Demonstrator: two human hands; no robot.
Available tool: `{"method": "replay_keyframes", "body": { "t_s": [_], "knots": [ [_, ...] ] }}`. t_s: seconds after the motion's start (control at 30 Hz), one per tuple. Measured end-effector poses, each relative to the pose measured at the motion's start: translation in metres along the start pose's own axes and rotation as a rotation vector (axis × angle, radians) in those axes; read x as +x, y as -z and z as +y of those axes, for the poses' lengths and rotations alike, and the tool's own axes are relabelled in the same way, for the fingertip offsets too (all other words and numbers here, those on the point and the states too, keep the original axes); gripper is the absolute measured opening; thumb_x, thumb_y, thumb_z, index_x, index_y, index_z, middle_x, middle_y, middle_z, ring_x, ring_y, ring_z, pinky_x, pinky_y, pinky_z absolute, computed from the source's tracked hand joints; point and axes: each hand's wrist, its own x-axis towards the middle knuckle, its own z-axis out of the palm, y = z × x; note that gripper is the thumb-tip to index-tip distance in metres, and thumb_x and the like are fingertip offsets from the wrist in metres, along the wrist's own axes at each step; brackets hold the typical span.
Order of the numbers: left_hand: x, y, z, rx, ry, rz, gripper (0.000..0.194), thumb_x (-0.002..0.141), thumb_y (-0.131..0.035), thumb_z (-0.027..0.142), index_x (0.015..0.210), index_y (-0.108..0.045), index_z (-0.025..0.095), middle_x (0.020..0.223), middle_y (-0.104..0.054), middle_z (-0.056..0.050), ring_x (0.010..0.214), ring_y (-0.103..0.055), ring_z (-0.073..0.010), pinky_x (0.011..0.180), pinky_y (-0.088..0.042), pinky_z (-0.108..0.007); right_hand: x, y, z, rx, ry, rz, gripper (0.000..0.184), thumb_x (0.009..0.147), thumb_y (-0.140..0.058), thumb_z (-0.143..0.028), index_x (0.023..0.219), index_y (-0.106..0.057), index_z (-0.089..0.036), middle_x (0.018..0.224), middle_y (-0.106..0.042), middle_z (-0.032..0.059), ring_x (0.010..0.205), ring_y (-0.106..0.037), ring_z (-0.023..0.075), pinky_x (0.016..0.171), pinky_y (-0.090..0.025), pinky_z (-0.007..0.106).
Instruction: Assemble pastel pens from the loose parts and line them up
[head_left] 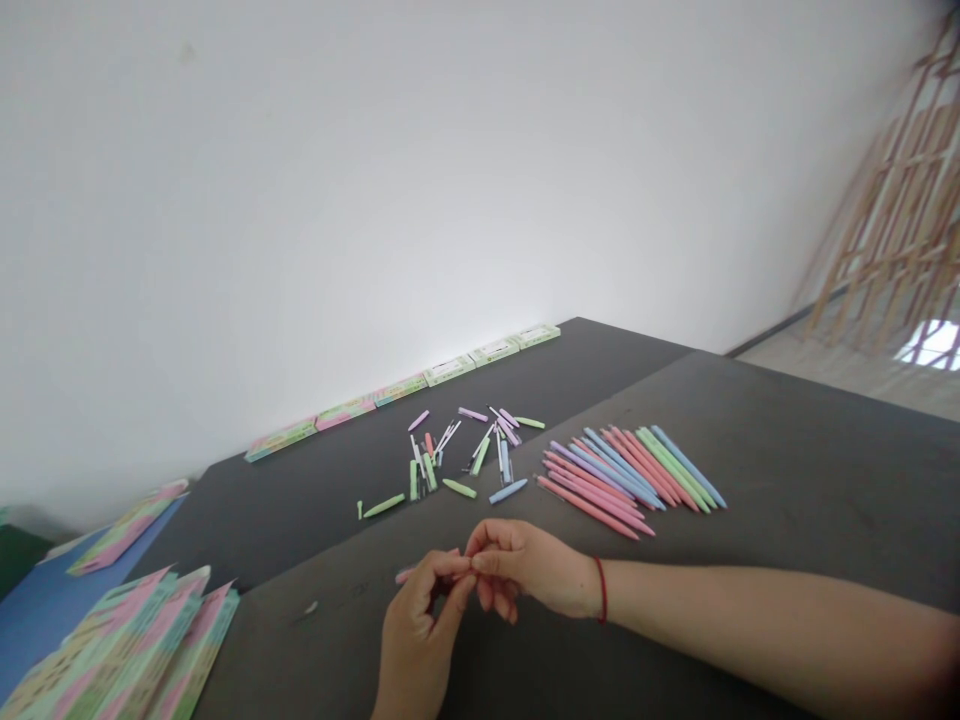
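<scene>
Both hands meet near the front of the dark table [787, 470]. My left hand [416, 620] and my right hand [525, 575] pinch the same pink pen piece [409, 574], whose tip sticks out to the left of my fingers. A red string circles my right wrist. Behind the hands lies a row of several whole pens [630, 475] in pink, purple, blue and green. Left of that row is a scatter of loose pen parts [457, 455]: caps, barrels and thin refills.
Several flat pastel boxes [405, 390] line the table's far edge against the white wall. Stacks of pastel cardboard packs [135, 645] lie at the lower left, partly on a blue surface [37, 610]. A wooden lattice rack [892, 220] stands at the right.
</scene>
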Motion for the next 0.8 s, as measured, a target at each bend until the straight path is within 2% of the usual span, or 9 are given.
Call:
{"method": "replay_keyframes", "body": {
  "t_s": [0.13,0.2,0.27,0.37,0.5,0.63,0.8],
  "knots": [
    [0.005,0.006,-0.003,-0.043,-0.049,0.069,0.039,0.078,-0.061,0.032,0.114,-0.049,0.021,0.083,-0.064,-0.001,0.073,-0.063,-0.0177,0.069,-0.050,-0.030,0.001,0.001,0.000,0.091,-0.004,0.024,0.033,0.073,-0.064,-0.042,0.084,-0.049,-0.015,0.057,-0.060,-0.0026,0.040,-0.050,0.0065,0.039,-0.036,0.016],
    [0.011,0.013,-0.007,0.050,-0.094,0.115,0.038,0.077,-0.061,0.033,0.112,-0.050,0.021,0.084,-0.063,-0.002,0.070,-0.061,-0.0171,0.066,-0.050,-0.030,0.002,0.004,-0.001,0.125,-0.004,0.049,0.033,0.072,-0.065,-0.042,0.082,-0.049,-0.015,0.057,-0.060,-0.0026,0.040,-0.050,0.0059,0.038,-0.035,0.016],
    [0.016,0.020,-0.012,0.237,-0.133,0.133,0.030,0.078,-0.059,0.035,0.105,-0.056,0.021,0.089,-0.062,-0.004,0.076,-0.061,-0.0193,0.069,-0.050,-0.033,0.004,0.008,-0.003,0.142,0.003,0.081,0.033,0.071,-0.066,-0.041,0.081,-0.049,-0.015,0.057,-0.059,-0.0029,0.039,-0.049,0.0054,0.038,-0.035,0.016],
    [0.023,0.027,-0.022,0.555,-0.238,0.056,0.023,0.078,-0.059,0.030,0.099,-0.062,0.023,0.098,-0.062,-0.006,0.093,-0.057,-0.0250,0.081,-0.046,-0.041,0.007,0.013,-0.004,0.146,0.018,0.124,0.034,0.070,-0.067,-0.041,0.080,-0.049,-0.014,0.056,-0.059,-0.0031,0.039,-0.048,0.0052,0.038,-0.035,0.016],
    [0.025,0.028,-0.027,0.782,-0.313,-0.060,0.014,0.082,-0.055,0.025,0.092,-0.065,0.025,0.094,-0.064,-0.004,0.093,-0.056,-0.0251,0.079,-0.044,-0.041,0.010,0.017,-0.004,0.148,0.032,0.160,0.032,0.068,-0.068,-0.039,0.079,-0.050,-0.014,0.056,-0.057,-0.0040,0.040,-0.046,0.0046,0.039,-0.037,0.017],
    [0.025,0.027,-0.027,0.713,-0.300,-0.046,0.015,0.087,-0.049,0.031,0.086,-0.062,0.023,0.089,-0.064,-0.004,0.090,-0.057,-0.0235,0.079,-0.044,-0.039,0.012,0.019,-0.001,0.076,0.053,0.182,0.027,0.070,-0.064,-0.035,0.081,-0.052,-0.013,0.058,-0.057,-0.0038,0.041,-0.048,0.0050,0.040,-0.039,0.017],
    [0.020,0.024,-0.027,0.489,-0.152,0.006,0.019,0.091,-0.041,0.035,0.099,-0.055,0.024,0.096,-0.064,-0.004,0.091,-0.059,-0.0208,0.080,-0.046,-0.035,0.013,0.020,0.003,-0.059,0.097,0.201,0.018,0.074,-0.058,-0.028,0.083,-0.052,-0.014,0.059,-0.058,-0.0040,0.041,-0.049,0.0054,0.039,-0.039,0.017]
  ]
}}
